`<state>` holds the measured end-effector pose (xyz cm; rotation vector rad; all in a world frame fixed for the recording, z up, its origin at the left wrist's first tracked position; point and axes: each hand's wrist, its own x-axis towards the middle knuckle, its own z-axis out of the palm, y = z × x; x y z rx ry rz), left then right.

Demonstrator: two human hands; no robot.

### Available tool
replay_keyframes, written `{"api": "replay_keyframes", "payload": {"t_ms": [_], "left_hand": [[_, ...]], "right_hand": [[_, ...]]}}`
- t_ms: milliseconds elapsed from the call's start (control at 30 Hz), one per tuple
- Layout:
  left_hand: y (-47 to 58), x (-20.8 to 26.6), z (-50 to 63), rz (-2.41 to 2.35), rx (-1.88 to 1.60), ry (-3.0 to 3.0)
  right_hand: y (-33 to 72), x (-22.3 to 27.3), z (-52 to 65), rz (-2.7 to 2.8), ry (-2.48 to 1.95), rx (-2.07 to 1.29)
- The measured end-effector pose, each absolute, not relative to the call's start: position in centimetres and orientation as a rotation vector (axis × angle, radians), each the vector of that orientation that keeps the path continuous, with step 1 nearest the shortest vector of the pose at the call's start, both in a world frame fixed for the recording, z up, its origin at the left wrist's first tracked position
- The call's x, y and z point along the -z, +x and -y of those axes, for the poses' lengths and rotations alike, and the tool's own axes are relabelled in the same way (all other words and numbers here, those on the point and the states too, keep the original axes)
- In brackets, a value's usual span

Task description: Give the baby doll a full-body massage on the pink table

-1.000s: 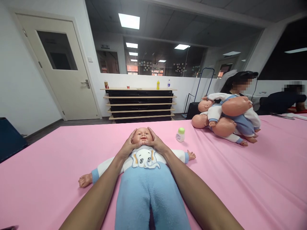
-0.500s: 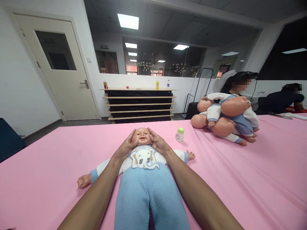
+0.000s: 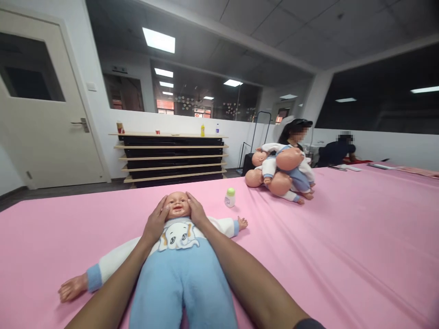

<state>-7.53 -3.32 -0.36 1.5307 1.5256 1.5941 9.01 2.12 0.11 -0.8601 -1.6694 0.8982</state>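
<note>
A baby doll (image 3: 181, 274) in light-blue trousers and a white top with an elephant face lies on its back, its head pointing away from me. Its smiling face (image 3: 177, 207) shows between my two hands. My left hand (image 3: 157, 220) rests along the left side of the head, open, fingers stretched out and the thumb by the cheek. On the opposite side my right hand (image 3: 197, 211) lies open, its straight fingers against the temple and cheek. The doll's arms spread out to both sides, partly behind my forearms. A small bottle with a green cap (image 3: 230, 198) stands beyond my right hand.
A pink sheet (image 3: 308, 256) covers the wide table. Several more dolls (image 3: 284, 167) are piled at the back right, with a person (image 3: 293, 132) behind them. Another person (image 3: 336, 151) bends over farther right. Stacked shelves (image 3: 174, 157) stand along the wall.
The view has turned to the right, so everything sits farther left in the picture. Both hands stay on the doll's head, their fingers now straighter along its sides and nearer the temples.
</note>
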Motion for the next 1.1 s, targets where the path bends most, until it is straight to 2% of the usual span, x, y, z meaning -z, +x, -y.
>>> {"api": "replay_keyframes", "payload": {"t_ms": [200,333,433,533,633,767,900,1100], "left_hand": [[-7.6,0.6,4.3,-2.123,-1.411,1.864],[-8.0,0.4,5.9,-2.253,-1.328,1.934],[-7.7,-0.7,7.2,-2.246,-1.405,1.839],[-5.5,-4.0,8.4,-2.062,-1.685,1.6],[-1.0,-8.5,8.2,-1.518,-1.933,1.188],[6.2,-12.5,3.9,-1.266,-1.81,0.995],[11.6,-12.5,-1.8,-1.101,-1.574,0.729],[15.7,-8.8,-5.9,-1.022,-1.385,0.441]], "right_hand": [[11.1,-0.9,0.5,1.758,-1.073,-0.538],[13.4,-0.9,2.8,1.877,-1.102,-0.409],[15.3,-0.8,4.1,1.956,-1.067,-0.321],[17.5,-1.1,4.6,1.987,-1.022,-0.239],[20.3,-1.5,4.0,1.966,-1.016,-0.172],[24.1,-2.1,1.6,1.922,-1.056,-0.1],[26.9,-3.1,-1.2,1.921,-1.087,-0.044],[28.2,-5.0,-4.5,2.055,-1.119,0.045]]}}
